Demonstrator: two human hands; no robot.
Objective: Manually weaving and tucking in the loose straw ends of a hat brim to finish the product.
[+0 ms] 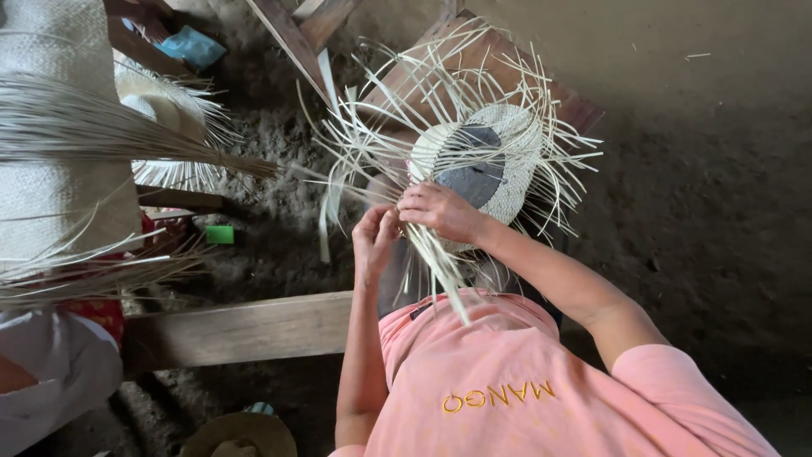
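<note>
A half-woven pale straw hat (516,144) sits crown-up on a wooden stand (575,106), with a dark grey flat piece (474,173) lying on its crown. Loose straw strands (381,127) fan out all around it. My left hand (376,237) pinches a few strands at the near edge of the weave. My right hand (441,211) lies just beside it, fingers closed on strands that hang down toward my pink shirt (507,381). The two hands almost touch.
A wooden beam (245,326) runs across the dirt floor at my left. A second fringed straw hat (161,110) and a bundle of straw fibres (101,135) lie to the left, near a small green object (220,234). Another person's white clothing (51,372) shows bottom left.
</note>
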